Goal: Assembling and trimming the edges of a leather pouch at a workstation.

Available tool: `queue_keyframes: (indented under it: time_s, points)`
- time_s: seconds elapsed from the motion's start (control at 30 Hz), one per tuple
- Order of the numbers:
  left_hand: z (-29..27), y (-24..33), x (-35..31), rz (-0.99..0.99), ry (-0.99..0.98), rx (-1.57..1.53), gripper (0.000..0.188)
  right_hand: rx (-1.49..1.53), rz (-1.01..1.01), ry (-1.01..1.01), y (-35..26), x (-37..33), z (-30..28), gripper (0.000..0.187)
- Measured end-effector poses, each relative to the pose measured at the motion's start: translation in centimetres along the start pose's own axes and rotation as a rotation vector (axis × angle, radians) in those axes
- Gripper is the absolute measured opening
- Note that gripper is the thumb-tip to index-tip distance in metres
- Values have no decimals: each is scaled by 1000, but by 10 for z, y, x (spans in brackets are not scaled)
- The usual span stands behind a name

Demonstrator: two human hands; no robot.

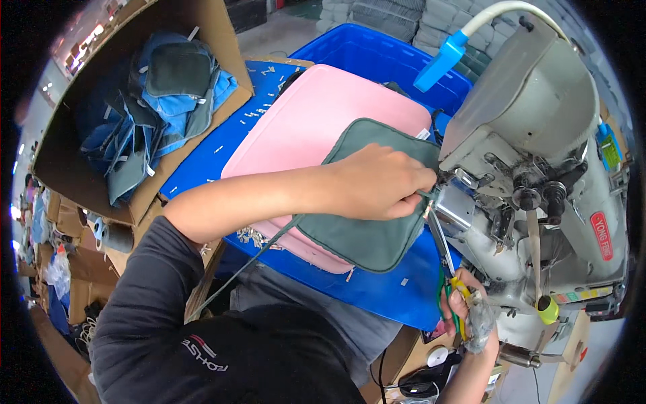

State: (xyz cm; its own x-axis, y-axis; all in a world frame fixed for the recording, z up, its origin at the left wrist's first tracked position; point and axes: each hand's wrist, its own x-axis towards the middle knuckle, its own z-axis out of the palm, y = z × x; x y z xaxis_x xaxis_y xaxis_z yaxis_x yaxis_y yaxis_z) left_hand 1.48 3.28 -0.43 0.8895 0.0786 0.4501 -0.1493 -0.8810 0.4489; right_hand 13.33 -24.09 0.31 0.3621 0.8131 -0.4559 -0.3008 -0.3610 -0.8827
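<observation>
A grey-green square fabric piece with rounded corners lies on a larger pink rounded panel. My left hand lies across the fabric piece, its fingers closed on a thin grey-green strap at the right edge, beside the sewing machine. A long grey-green strap trails from the piece toward the lower left. My right hand grips scissors with yellow and green handles. Their blades point up to the strap beside my left fingers. Crumpled clear plastic covers part of the right hand.
A cardboard box holding blue and dark fabric pieces stands at the left. Behind the panel is a blue plastic bin. Small pale scraps lie on the blue work surface. A lamp on a white bent arm hangs over the machine.
</observation>
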Motion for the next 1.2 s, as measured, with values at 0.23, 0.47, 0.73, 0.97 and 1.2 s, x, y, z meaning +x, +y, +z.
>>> queue_keyframes:
  time_s: [0.23, 0.47, 0.73, 0.97, 1.2]
  points:
    - [-5, -18, 13, 134, 46, 140, 11, -426, -42, 77, -26, 5, -3, 43]
    - [3, -11, 6, 27, 128, 204, 25, -543, 83, 89, -55, 2, -2, 41]
    - [31, 72, -67, 178, 37, 758, 48, -718, -4, 5, -70, 17, -19, 46]
    - [26, 51, -86, 219, 146, 462, 41, -659, 51, 18, -77, 16, -18, 42]
    - [25, 52, -85, 276, 183, 460, 38, -630, 45, -6, -75, 21, -24, 43]
